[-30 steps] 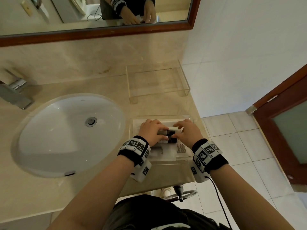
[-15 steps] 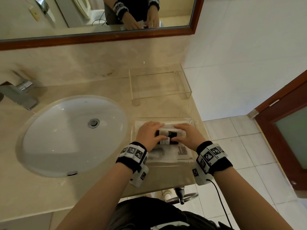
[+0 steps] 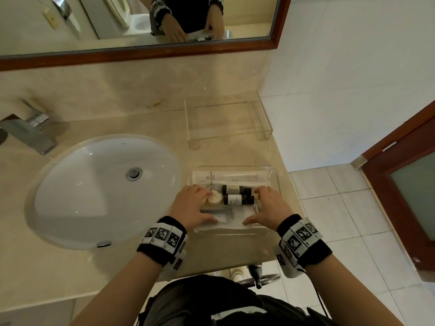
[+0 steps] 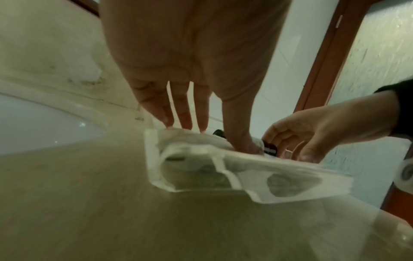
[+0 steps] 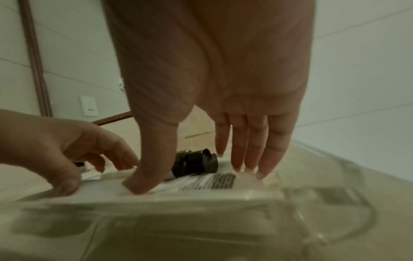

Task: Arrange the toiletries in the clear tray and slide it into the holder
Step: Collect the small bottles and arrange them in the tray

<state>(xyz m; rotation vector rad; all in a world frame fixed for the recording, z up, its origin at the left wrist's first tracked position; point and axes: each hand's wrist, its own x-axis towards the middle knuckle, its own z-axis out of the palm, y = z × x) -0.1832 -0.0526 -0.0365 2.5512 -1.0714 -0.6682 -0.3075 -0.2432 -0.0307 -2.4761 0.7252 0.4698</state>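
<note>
Two small dark bottles (image 3: pixel 236 195) with white labels lie side by side in the clear plastic tray (image 3: pixel 274 177) on the beige counter (image 3: pixel 70 267), between your hands. Your left hand (image 3: pixel 191 208) and right hand (image 3: pixel 270 208) rest with straight fingers on the white sachets (image 3: pixel 231 217), gripping nothing. Behind the tray, well apart, stands the clear acrylic holder (image 3: pixel 261 114).

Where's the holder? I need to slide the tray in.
Head view: the holder stands empty at the counter's back right, against the wall, beyond the tray.
</note>
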